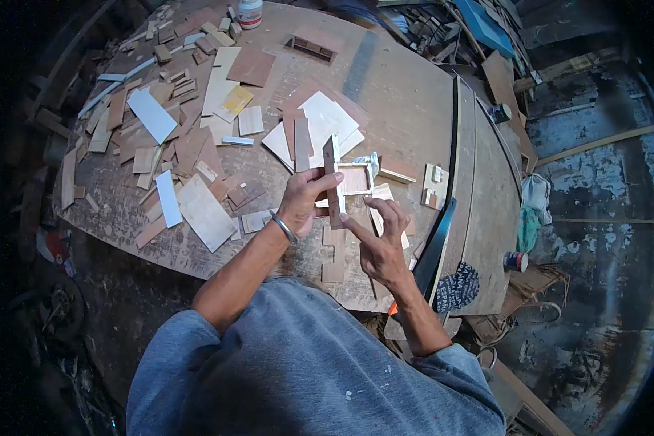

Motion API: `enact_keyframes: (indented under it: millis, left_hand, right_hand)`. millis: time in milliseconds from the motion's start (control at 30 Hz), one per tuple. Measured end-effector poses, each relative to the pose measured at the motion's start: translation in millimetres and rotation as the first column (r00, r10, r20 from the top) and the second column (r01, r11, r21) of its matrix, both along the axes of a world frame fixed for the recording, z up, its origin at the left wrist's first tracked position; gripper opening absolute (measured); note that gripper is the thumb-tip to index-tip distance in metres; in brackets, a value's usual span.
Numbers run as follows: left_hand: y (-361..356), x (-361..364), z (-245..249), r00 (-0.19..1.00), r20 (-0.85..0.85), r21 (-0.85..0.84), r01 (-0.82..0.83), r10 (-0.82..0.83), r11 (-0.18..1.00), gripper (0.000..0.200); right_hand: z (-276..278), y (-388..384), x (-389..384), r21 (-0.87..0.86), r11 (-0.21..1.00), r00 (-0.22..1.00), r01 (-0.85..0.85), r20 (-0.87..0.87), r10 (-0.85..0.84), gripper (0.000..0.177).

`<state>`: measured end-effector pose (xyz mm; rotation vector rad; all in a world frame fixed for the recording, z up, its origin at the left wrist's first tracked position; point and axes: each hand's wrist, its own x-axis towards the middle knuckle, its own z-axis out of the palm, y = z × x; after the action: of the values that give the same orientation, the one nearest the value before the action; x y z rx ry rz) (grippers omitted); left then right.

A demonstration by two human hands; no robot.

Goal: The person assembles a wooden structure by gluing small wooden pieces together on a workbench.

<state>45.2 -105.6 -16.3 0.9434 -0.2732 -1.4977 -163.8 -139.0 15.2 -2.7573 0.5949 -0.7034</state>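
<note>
Holding a narrow wood strip (pixel 332 171) upright, the left hand (pixel 301 202) pinches it between thumb and fingers just above the workbench (pixel 414 102). The right hand (pixel 382 248) is not clenched: its fingers are loose and the index tip touches the strip's lower end. Just behind the strip sits a small wooden frame (pixel 356 180), its sides apparently already joined; whether it rests on the bench or hangs from the left fingers I cannot tell. The strip looks laid against the frame but not yet fixed, so the work seems to be partway, at a fitting or checking stage. Many cut offcuts (pixel 160 138) lie spread over the left of the bench, and a few thin pieces (pixel 333 254) lie under the hands.
</note>
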Motion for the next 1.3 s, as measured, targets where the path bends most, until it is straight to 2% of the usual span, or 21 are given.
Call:
enact_keyframes:
  millis: [33,133,167,267,367,467,567,700,800,900,1000,1100,1200,1233,1300]
  left_hand:
    - [-0.2,2.0,-0.3,1.000,-0.005,0.000,-0.005,0.005,1.000,0.036]
    - [-1.7,3.3,-4.5,0.999,-0.038,-0.010,0.002,-0.002,1.000,0.036]
    - [-2.5,3.2,-6.1,0.998,-0.055,-0.025,0.008,-0.009,1.000,0.036]
    - [-1.2,1.7,-2.4,0.998,-0.061,-0.037,-0.016,0.014,0.999,0.037]
    - [-0.7,2.6,-7.0,0.998,-0.038,-0.033,-0.043,0.041,0.999,0.040]
    - [-3.7,2.5,-19.5,0.998,-0.048,-0.049,-0.046,0.044,0.998,0.042]
    - [-3.5,2.5,-14.3,0.998,-0.032,-0.039,-0.058,0.056,0.998,0.045]
    - [-4.1,7.3,-19.1,0.998,0.015,-0.038,-0.065,0.066,0.997,0.048]
    - [-5.6,6.4,-17.5,0.996,-0.019,-0.037,-0.087,0.087,0.995,0.049]
    - [-4.5,1.3,-8.5,0.982,-0.010,-0.003,-0.189,0.189,0.982,0.035]
    - [0.8,-0.9,-6.7,0.973,0.020,0.033,-0.229,0.229,0.973,0.038]
    - [-1.8,-7.0,-11.8,0.932,0.128,0.010,-0.344,0.340,0.939,0.040]
    - [-7.1,-3.3,-23.2,0.894,0.282,-0.037,-0.352,0.347,0.935,0.045]
    - [-9.6,-3.1,-20.9,0.857,0.331,-0.100,-0.385,0.396,0.918,0.047]
    - [-16.0,3.9,-36.6,0.834,0.346,-0.085,-0.428,0.429,0.900,0.046]
  right_hand:
    - [-2.3,-1.4,-1.4,-0.002,1.000,0.998,-0.014,0.060,0.014,0.074]
    - [5.8,1.7,5.3,0.001,0.997,0.997,0.072,0.038,-0.072,0.073]
    - [6.7,1.4,6.5,0.022,0.999,0.999,0.046,0.024,-0.047,0.075]
    - [-3.1,2.4,4.5,0.158,0.987,1.000,0.004,0.029,-0.009,0.076]
    - [-8.8,0.3,-5.6,0.274,0.961,0.988,-0.045,0.154,0.002,0.075]
    - [6.9,8.5,2.1,0.396,0.918,0.988,0.018,0.133,-0.077,0.071]
    - [-7.0,5.4,-4.2,0.303,0.953,0.986,-0.021,0.163,-0.030,0.070]
    - [-2.6,5.4,-5.6,0.257,0.966,0.980,-0.001,0.193,-0.050,0.072]
    - [8.7,11.8,5.5,0.180,0.983,0.996,0.048,0.061,-0.059,0.074]
    - [3.0,17.2,6.9,0.056,0.994,0.994,0.094,-0.059,-0.091,0.079]
    - [-2.6,18.5,7.0,0.096,0.989,0.993,0.117,-0.038,-0.114,0.075]
    - [-2.6,15.6,10.7,0.161,0.978,0.991,0.135,-0.040,-0.130,0.067]
    - [-3.3,17.7,14.2,0.078,0.975,0.966,0.209,-0.170,-0.194,0.057]
    - [-4.2,14.2,12.7,0.144,0.963,0.967,0.227,-0.149,-0.205,0.052]
    - [-28.0,-10.8,6.0,0.202,0.922,0.942,0.330,-0.002,-0.337,0.047]
